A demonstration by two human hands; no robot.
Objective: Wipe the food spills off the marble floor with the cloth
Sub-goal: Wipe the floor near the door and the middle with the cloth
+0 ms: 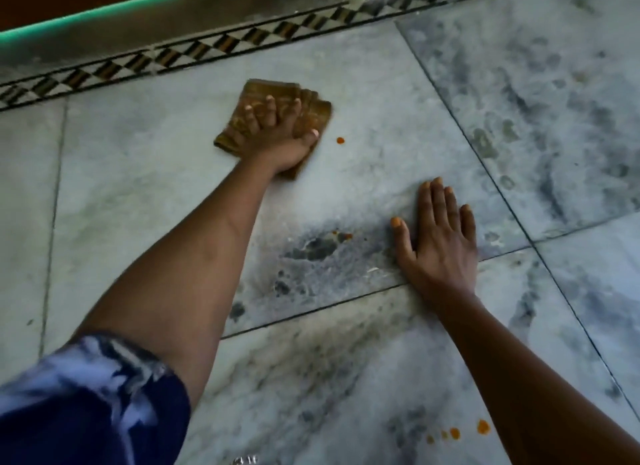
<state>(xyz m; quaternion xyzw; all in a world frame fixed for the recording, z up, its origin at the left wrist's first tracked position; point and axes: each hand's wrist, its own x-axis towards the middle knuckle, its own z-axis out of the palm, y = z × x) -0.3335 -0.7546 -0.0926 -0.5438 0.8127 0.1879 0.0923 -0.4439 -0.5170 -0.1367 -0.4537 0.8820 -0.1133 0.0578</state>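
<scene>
Left hand (277,137) flat on a folded brown cloth (273,118), fingers spread, palm pressing it to the marble floor (138,187). Cloth sits at the far middle of the scene, near the patterned border strip (214,47). Its edges look slightly smeared, as if mid-stroke, though that is a guess.

Right hand (438,243) lies released, palm down on the bare floor to the right and nearer, holding nothing. Judged to be a brace for body weight.

Spills visible, all orange-red:
- 1 small drop (340,140) just right of the cloth, apart from it, untouched.
- A faint smear with small specks (344,236) on the dark veined patch, between the 2 hands and nearer than the cloth.
- A cluster of about 4 drops (457,431) at the near right, just left of the right forearm, well apart from the cloth.

Progress, as judged: early to middle. The marble directly around the cloth shows no clear residue, but 3 spill sites remain. The drop beside the cloth looks the easiest next target; the near cluster needs the cloth brought well back.

Containers: none in view. No bucket, bowl or bin shows, so nothing to report inside any.

Blue patterned sleeve (86,395) at near left.
</scene>
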